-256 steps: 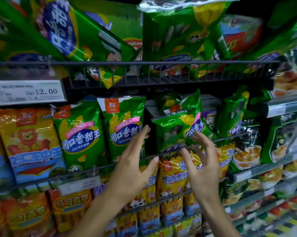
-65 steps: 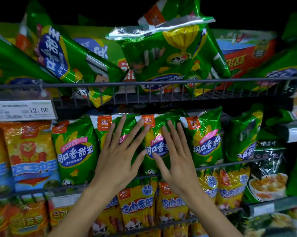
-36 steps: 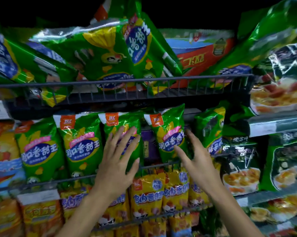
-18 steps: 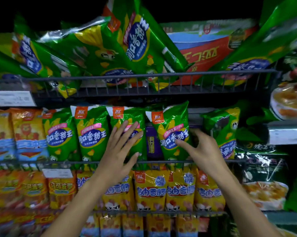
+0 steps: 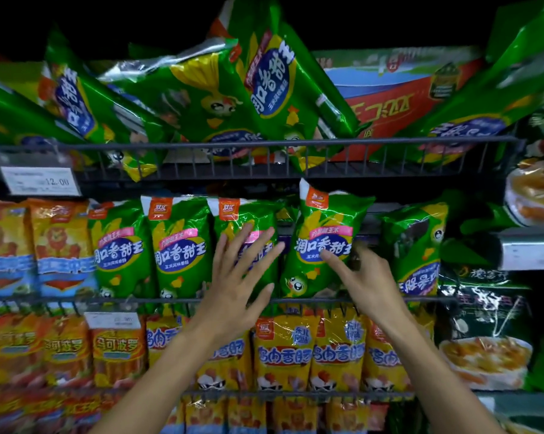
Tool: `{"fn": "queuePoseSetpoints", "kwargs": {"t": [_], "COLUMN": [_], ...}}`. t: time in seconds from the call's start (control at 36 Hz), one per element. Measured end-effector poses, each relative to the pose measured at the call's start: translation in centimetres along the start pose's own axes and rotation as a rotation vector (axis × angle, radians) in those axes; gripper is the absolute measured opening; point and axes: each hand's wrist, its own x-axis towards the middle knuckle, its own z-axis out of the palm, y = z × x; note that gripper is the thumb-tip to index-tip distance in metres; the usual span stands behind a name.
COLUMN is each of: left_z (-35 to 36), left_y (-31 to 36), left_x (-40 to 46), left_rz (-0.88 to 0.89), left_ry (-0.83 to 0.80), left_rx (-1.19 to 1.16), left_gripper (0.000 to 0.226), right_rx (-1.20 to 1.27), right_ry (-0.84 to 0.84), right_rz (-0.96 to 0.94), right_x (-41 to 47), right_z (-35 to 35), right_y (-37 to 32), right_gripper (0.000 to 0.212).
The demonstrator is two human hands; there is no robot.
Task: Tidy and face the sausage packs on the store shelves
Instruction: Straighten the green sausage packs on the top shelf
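Green pack's (image 5: 248,245) label behind left hand (image 5: 236,286); price tag (image 5: 40,181) print blurred.

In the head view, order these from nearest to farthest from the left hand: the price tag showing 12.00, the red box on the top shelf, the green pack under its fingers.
1. Green pack, touched by the left hand.
2. Red box, upper right.
3. Price tag, far left.

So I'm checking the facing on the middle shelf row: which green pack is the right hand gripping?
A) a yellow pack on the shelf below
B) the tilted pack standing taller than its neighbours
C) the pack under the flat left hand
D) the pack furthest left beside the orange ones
B: the right hand grips the tilted green pack, whose top rises above the row, while the left hand lies flat on the neighbouring pack.
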Motion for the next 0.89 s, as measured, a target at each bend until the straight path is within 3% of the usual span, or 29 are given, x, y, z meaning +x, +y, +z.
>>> {"fn": "queuePoseSetpoints", "kwargs": {"t": [0.19,0.36,0.47,0.61,0.69,0.81,0.89], "left_z": [0.7,1.7,1.8,1.6,1.6,2.1,2.7], "left_y": [1.4,1.5,1.3,2.2,3.4,6.7,10.0], "left_x": [2.3,2.6,1.9,1.5,1.7,2.6,3.8], "left_rz": [0.089,0.047,0.019,-0.032,-0.089,-0.040,-0.148], "left_ry": [-0.037,-0.075,-0.066,-0.077,-0.041,0.056,-0.060], "left_rx": [0.044,0.167,0.186,0.161,0.055,-0.140,-0.409], "left_gripper": [0.066,0.063,0.062,0.065,0.063,0.057,0.057], "right_rx": [-0.037,-0.065,-0.059,-0.008,0.087,0.169,0.232], "right_ry": [-0.057,-0.109,-0.044,-0.074,0.083,0.439,0.551], "right_rz": [-0.093,-0.045,-0.043,-0.108,-0.171,-0.243,-0.167], "right_x": [0.1,0.1,-1.2,-2.5,-3.7,-5.4,-5.8], "right_z": [0.0,0.9,1.7,0.9,-1.3,-4.7,-6.4], "right_y": [0.1,1.5,2.1,2.0,2.2,4.7,6.7], "right_gripper": [0.068,0.066,0.079,0.069,0.056,0.041,0.042]}}
